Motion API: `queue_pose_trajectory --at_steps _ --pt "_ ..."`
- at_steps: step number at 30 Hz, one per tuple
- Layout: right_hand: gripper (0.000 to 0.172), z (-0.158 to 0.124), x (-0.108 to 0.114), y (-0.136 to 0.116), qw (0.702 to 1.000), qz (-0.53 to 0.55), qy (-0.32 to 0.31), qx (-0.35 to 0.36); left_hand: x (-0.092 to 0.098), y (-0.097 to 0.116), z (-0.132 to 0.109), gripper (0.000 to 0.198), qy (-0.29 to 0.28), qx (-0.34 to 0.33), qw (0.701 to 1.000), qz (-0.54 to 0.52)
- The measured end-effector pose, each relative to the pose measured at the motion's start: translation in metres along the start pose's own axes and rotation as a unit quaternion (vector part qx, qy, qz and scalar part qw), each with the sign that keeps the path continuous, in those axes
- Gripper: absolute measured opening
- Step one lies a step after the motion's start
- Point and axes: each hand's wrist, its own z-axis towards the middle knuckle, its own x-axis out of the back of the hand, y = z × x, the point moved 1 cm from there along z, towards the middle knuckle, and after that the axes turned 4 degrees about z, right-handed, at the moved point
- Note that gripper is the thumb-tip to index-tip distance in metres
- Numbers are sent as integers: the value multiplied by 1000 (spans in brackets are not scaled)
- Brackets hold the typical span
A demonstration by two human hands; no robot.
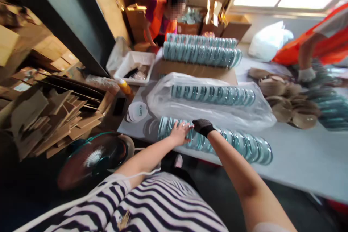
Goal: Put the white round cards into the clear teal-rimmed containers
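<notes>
A long row of round teal-rimmed glass lids (239, 143) lies on its side along the near edge of the white table (304, 159). My bare left hand (179, 132) rests on the left part of this row, fingers stretched out over the lids. My right hand (203, 127), in a black glove, sits on top of the row just to the right of the left hand, fingers curled over the lids. A second row of the same lids (214, 94) lies behind, inside a clear plastic bag (252, 112).
Further rows of lids (199, 53) sit on a cardboard box at the back. A white tray (133, 66), brown discs (285, 103) and a white cap (137, 111) lie on the table. Cardboard scraps (51, 123) pile up at left. One person works behind the box; another's gloved hand (306, 75) is at right.
</notes>
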Motion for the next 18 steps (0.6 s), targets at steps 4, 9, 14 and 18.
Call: queue_pose_trajectory --at_steps 4,9,14,18 --pt "35 -46 -69 0 996 68 39 -45 -1 -2 0 76 -13 9 1000 -8" --pt "42 -71 -146 -25 986 148 -28 -77 -2 -2 -2 79 -21 5 1000 2" --pt "41 -74 -155 -27 982 178 -32 -58 9 1 -4 75 -52 26 998 8" --pt "44 -73 -104 18 977 185 46 -100 13 18 5 75 -46 9 999 0"
